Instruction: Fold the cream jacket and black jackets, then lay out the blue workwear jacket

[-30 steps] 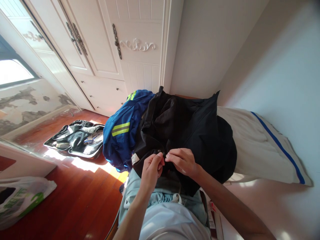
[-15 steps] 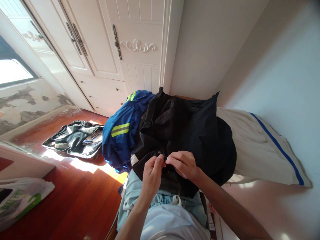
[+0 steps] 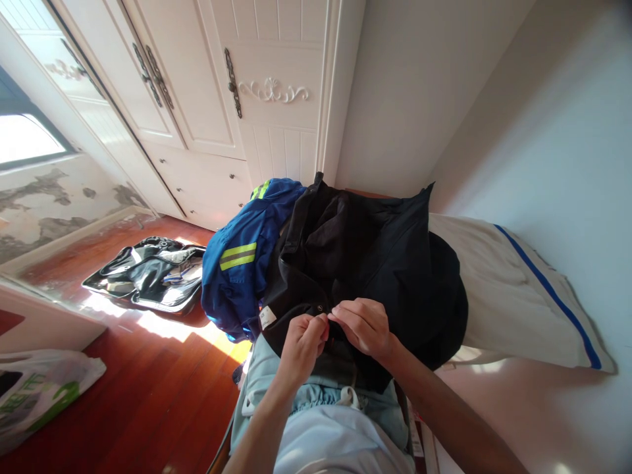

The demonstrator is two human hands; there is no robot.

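As bright light filled the window [image 3: 29, 139] between nine and ten o'clock in the view, a plastic bag [image 3: 54, 398] with green print lay at eight o'clock. Next came an open suitcase [image 3: 148, 273] at nine o'clock, packed with dark and light items on the red wooden floor [image 3: 148, 401]. A white wardrobe [image 3: 197, 99] with ornate handles spread from ten to twelve o'clock.

Nearer the middle, on the nine o'clock side, a blue garment [image 3: 241, 273] with yellow and grey bands bunched against the black garment [image 3: 380, 257], which filled the centre and reached toward three o'clock. A white label [image 3: 267, 318] showed on its seven o'clock edge. Near six o'clock, the left hand [image 3: 302, 339] pinched the black cloth between thumb and curled fingers, just beside a small metal snap [image 3: 320, 308]. At five o'clock, the right hand [image 3: 364, 324] pinched with its fingertips close to the left's; the exact bit of cloth gripped was too small to tell. Farther out at three o'clock lay a cream cloth [image 3: 498, 289] with a blue stripe, near the pale wall [image 3: 557, 164].
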